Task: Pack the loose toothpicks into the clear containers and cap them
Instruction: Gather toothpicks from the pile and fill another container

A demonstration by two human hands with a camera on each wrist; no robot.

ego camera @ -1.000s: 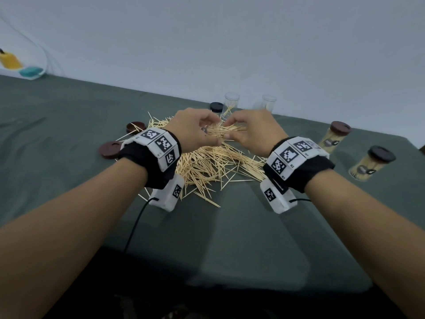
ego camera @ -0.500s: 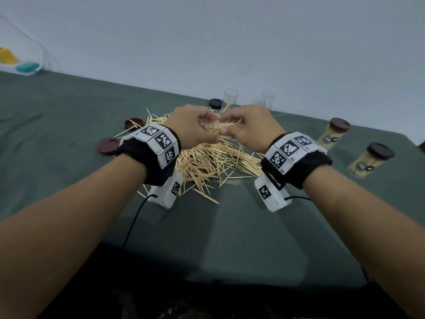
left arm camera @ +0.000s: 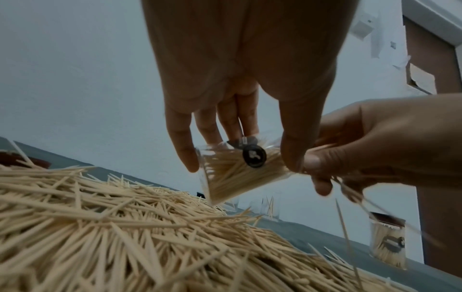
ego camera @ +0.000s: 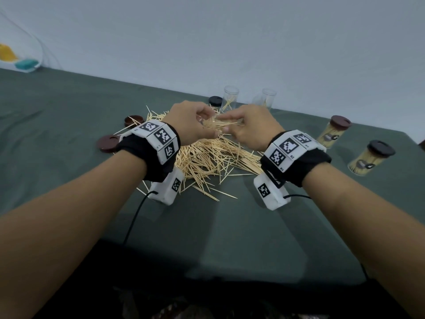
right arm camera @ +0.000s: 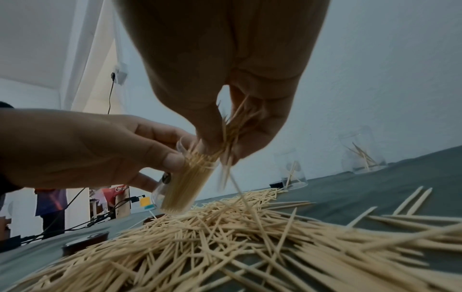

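Observation:
A large pile of loose toothpicks point(ego camera: 213, 157) lies on the green cloth in front of me. Just above it my left hand point(ego camera: 195, 125) grips a clear container point(left arm camera: 235, 173) between thumb and fingers. The container is tilted with its mouth toward the right and is nearly full of toothpicks. My right hand point(ego camera: 248, 125) pinches a bundle of toothpicks point(right arm camera: 237, 122) at the container's mouth point(right arm camera: 197, 156). A few blurred sticks hang or drop below that hand. Two clear containers point(ego camera: 230, 99) point(ego camera: 264, 100) stand uncapped at the back, each with a few sticks inside.
Two filled, capped containers point(ego camera: 333, 134) point(ego camera: 368, 161) stand at the right. Loose caps lie near the pile: a black one point(ego camera: 213, 101) at the back, two brown ones point(ego camera: 133, 120) point(ego camera: 108, 143) at the left. The wall runs close behind the table.
Both hands have risen slightly above the pile. The right hand's bundle has come up against the mouth of the container held in the left hand.

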